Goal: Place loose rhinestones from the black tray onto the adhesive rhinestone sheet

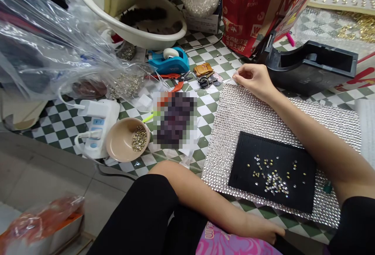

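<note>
My right hand (253,78) is at the far left corner of a glittering rhinestone sheet (252,110). Its thumb and forefinger are pinched together on something too small or clear to make out. On the sheet lies a black ridged tray (243,169), scattered with loose clear and gold rhinestones (275,183). My left hand (268,230) rests low by my lap at the front edge of the table, its fingers turned down and mostly hidden.
A beige bowl (118,139) with rhinestones stands beside a white power strip (99,134). Behind are a blue tape dispenser (172,65), orange-handled pliers (178,85), keys (207,81) and a white basin (131,36). A black tape dispenser (316,71) and a red paper bag (249,9) stand at right.
</note>
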`<state>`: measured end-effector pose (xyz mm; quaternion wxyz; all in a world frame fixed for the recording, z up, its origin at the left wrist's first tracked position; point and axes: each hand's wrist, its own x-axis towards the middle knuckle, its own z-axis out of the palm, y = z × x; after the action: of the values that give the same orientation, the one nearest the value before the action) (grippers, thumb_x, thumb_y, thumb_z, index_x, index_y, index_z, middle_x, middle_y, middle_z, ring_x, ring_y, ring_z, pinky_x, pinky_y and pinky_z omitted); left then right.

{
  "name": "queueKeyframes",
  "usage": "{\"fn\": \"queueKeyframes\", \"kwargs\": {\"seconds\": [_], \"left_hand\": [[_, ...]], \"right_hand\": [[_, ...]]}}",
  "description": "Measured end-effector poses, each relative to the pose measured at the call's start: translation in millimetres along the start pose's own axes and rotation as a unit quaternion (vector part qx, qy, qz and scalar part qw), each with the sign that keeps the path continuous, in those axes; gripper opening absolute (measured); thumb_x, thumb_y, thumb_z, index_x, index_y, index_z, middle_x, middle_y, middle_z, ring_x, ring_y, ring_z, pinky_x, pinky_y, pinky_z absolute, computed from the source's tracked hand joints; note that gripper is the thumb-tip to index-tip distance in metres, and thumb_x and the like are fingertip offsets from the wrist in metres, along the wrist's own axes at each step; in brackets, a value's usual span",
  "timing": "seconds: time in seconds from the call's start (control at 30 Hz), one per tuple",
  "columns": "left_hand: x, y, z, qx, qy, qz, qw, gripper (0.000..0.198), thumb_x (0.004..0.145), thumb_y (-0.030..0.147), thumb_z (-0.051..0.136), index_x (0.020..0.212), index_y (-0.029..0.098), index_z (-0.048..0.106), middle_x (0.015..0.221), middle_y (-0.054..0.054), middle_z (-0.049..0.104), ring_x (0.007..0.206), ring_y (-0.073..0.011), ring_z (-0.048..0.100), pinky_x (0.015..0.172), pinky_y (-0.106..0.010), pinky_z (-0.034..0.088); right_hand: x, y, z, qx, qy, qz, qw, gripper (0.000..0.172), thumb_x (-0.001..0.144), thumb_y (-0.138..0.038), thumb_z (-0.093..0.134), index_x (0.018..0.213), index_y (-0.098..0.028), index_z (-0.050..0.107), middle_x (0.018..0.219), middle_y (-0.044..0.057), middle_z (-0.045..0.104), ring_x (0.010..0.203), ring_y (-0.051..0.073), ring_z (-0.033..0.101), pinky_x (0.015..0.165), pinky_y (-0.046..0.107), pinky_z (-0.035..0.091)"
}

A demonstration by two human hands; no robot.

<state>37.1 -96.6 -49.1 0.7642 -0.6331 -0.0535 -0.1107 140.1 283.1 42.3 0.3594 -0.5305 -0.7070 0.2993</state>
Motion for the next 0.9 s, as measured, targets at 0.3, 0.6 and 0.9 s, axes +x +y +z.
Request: {"fn": "queueKeyframes", "kwargs": {"seconds": [0.3,0.6,0.9], "left_hand": [[0,4,-1.4,-0.018,-0.003,-0.080,0.997,0.054,0.057,0.011,0.037,0.065,0.018,-0.016,0.061,-0.001,0.000,0.071,-0.0231,0.053,0.072,-0.032,0.048],[0,0,5.6,-0.138,0.016,-0.157,0.978,0.043,0.069,0.004,0.025,0.056,0.019,-0.014,0.062,0.001,0.004,0.064,-0.0196,0.045,0.076,-0.032,0.046],[2,-7,15.2,-0.264,0.030,-0.168,0.949,0.044,0.067,0.011,0.025,0.042,0.018,-0.011,0.061,0.001,0.003,0.052,-0.0210,0.016,0.069,-0.036,0.038]], "right_hand": [[-1,0,0,-0.016,-0.002,-0.017,1.000,0.014,0.084,-0.032,0.068,0.075,-0.021,0.065,0.078,0.006,0.069,0.073,0.020,0.064,0.074,0.040,0.057],[-1,2,1,-0.021,0.000,-0.019,1.000,0.012,0.084,-0.032,0.068,0.077,-0.021,0.066,0.080,0.006,0.070,0.074,0.021,0.065,0.075,0.041,0.058],[-3,-1,-1,-0.026,0.010,-0.021,0.999,0.011,0.084,-0.031,0.066,0.077,-0.022,0.064,0.079,0.006,0.068,0.073,0.020,0.064,0.072,0.040,0.057]]}}
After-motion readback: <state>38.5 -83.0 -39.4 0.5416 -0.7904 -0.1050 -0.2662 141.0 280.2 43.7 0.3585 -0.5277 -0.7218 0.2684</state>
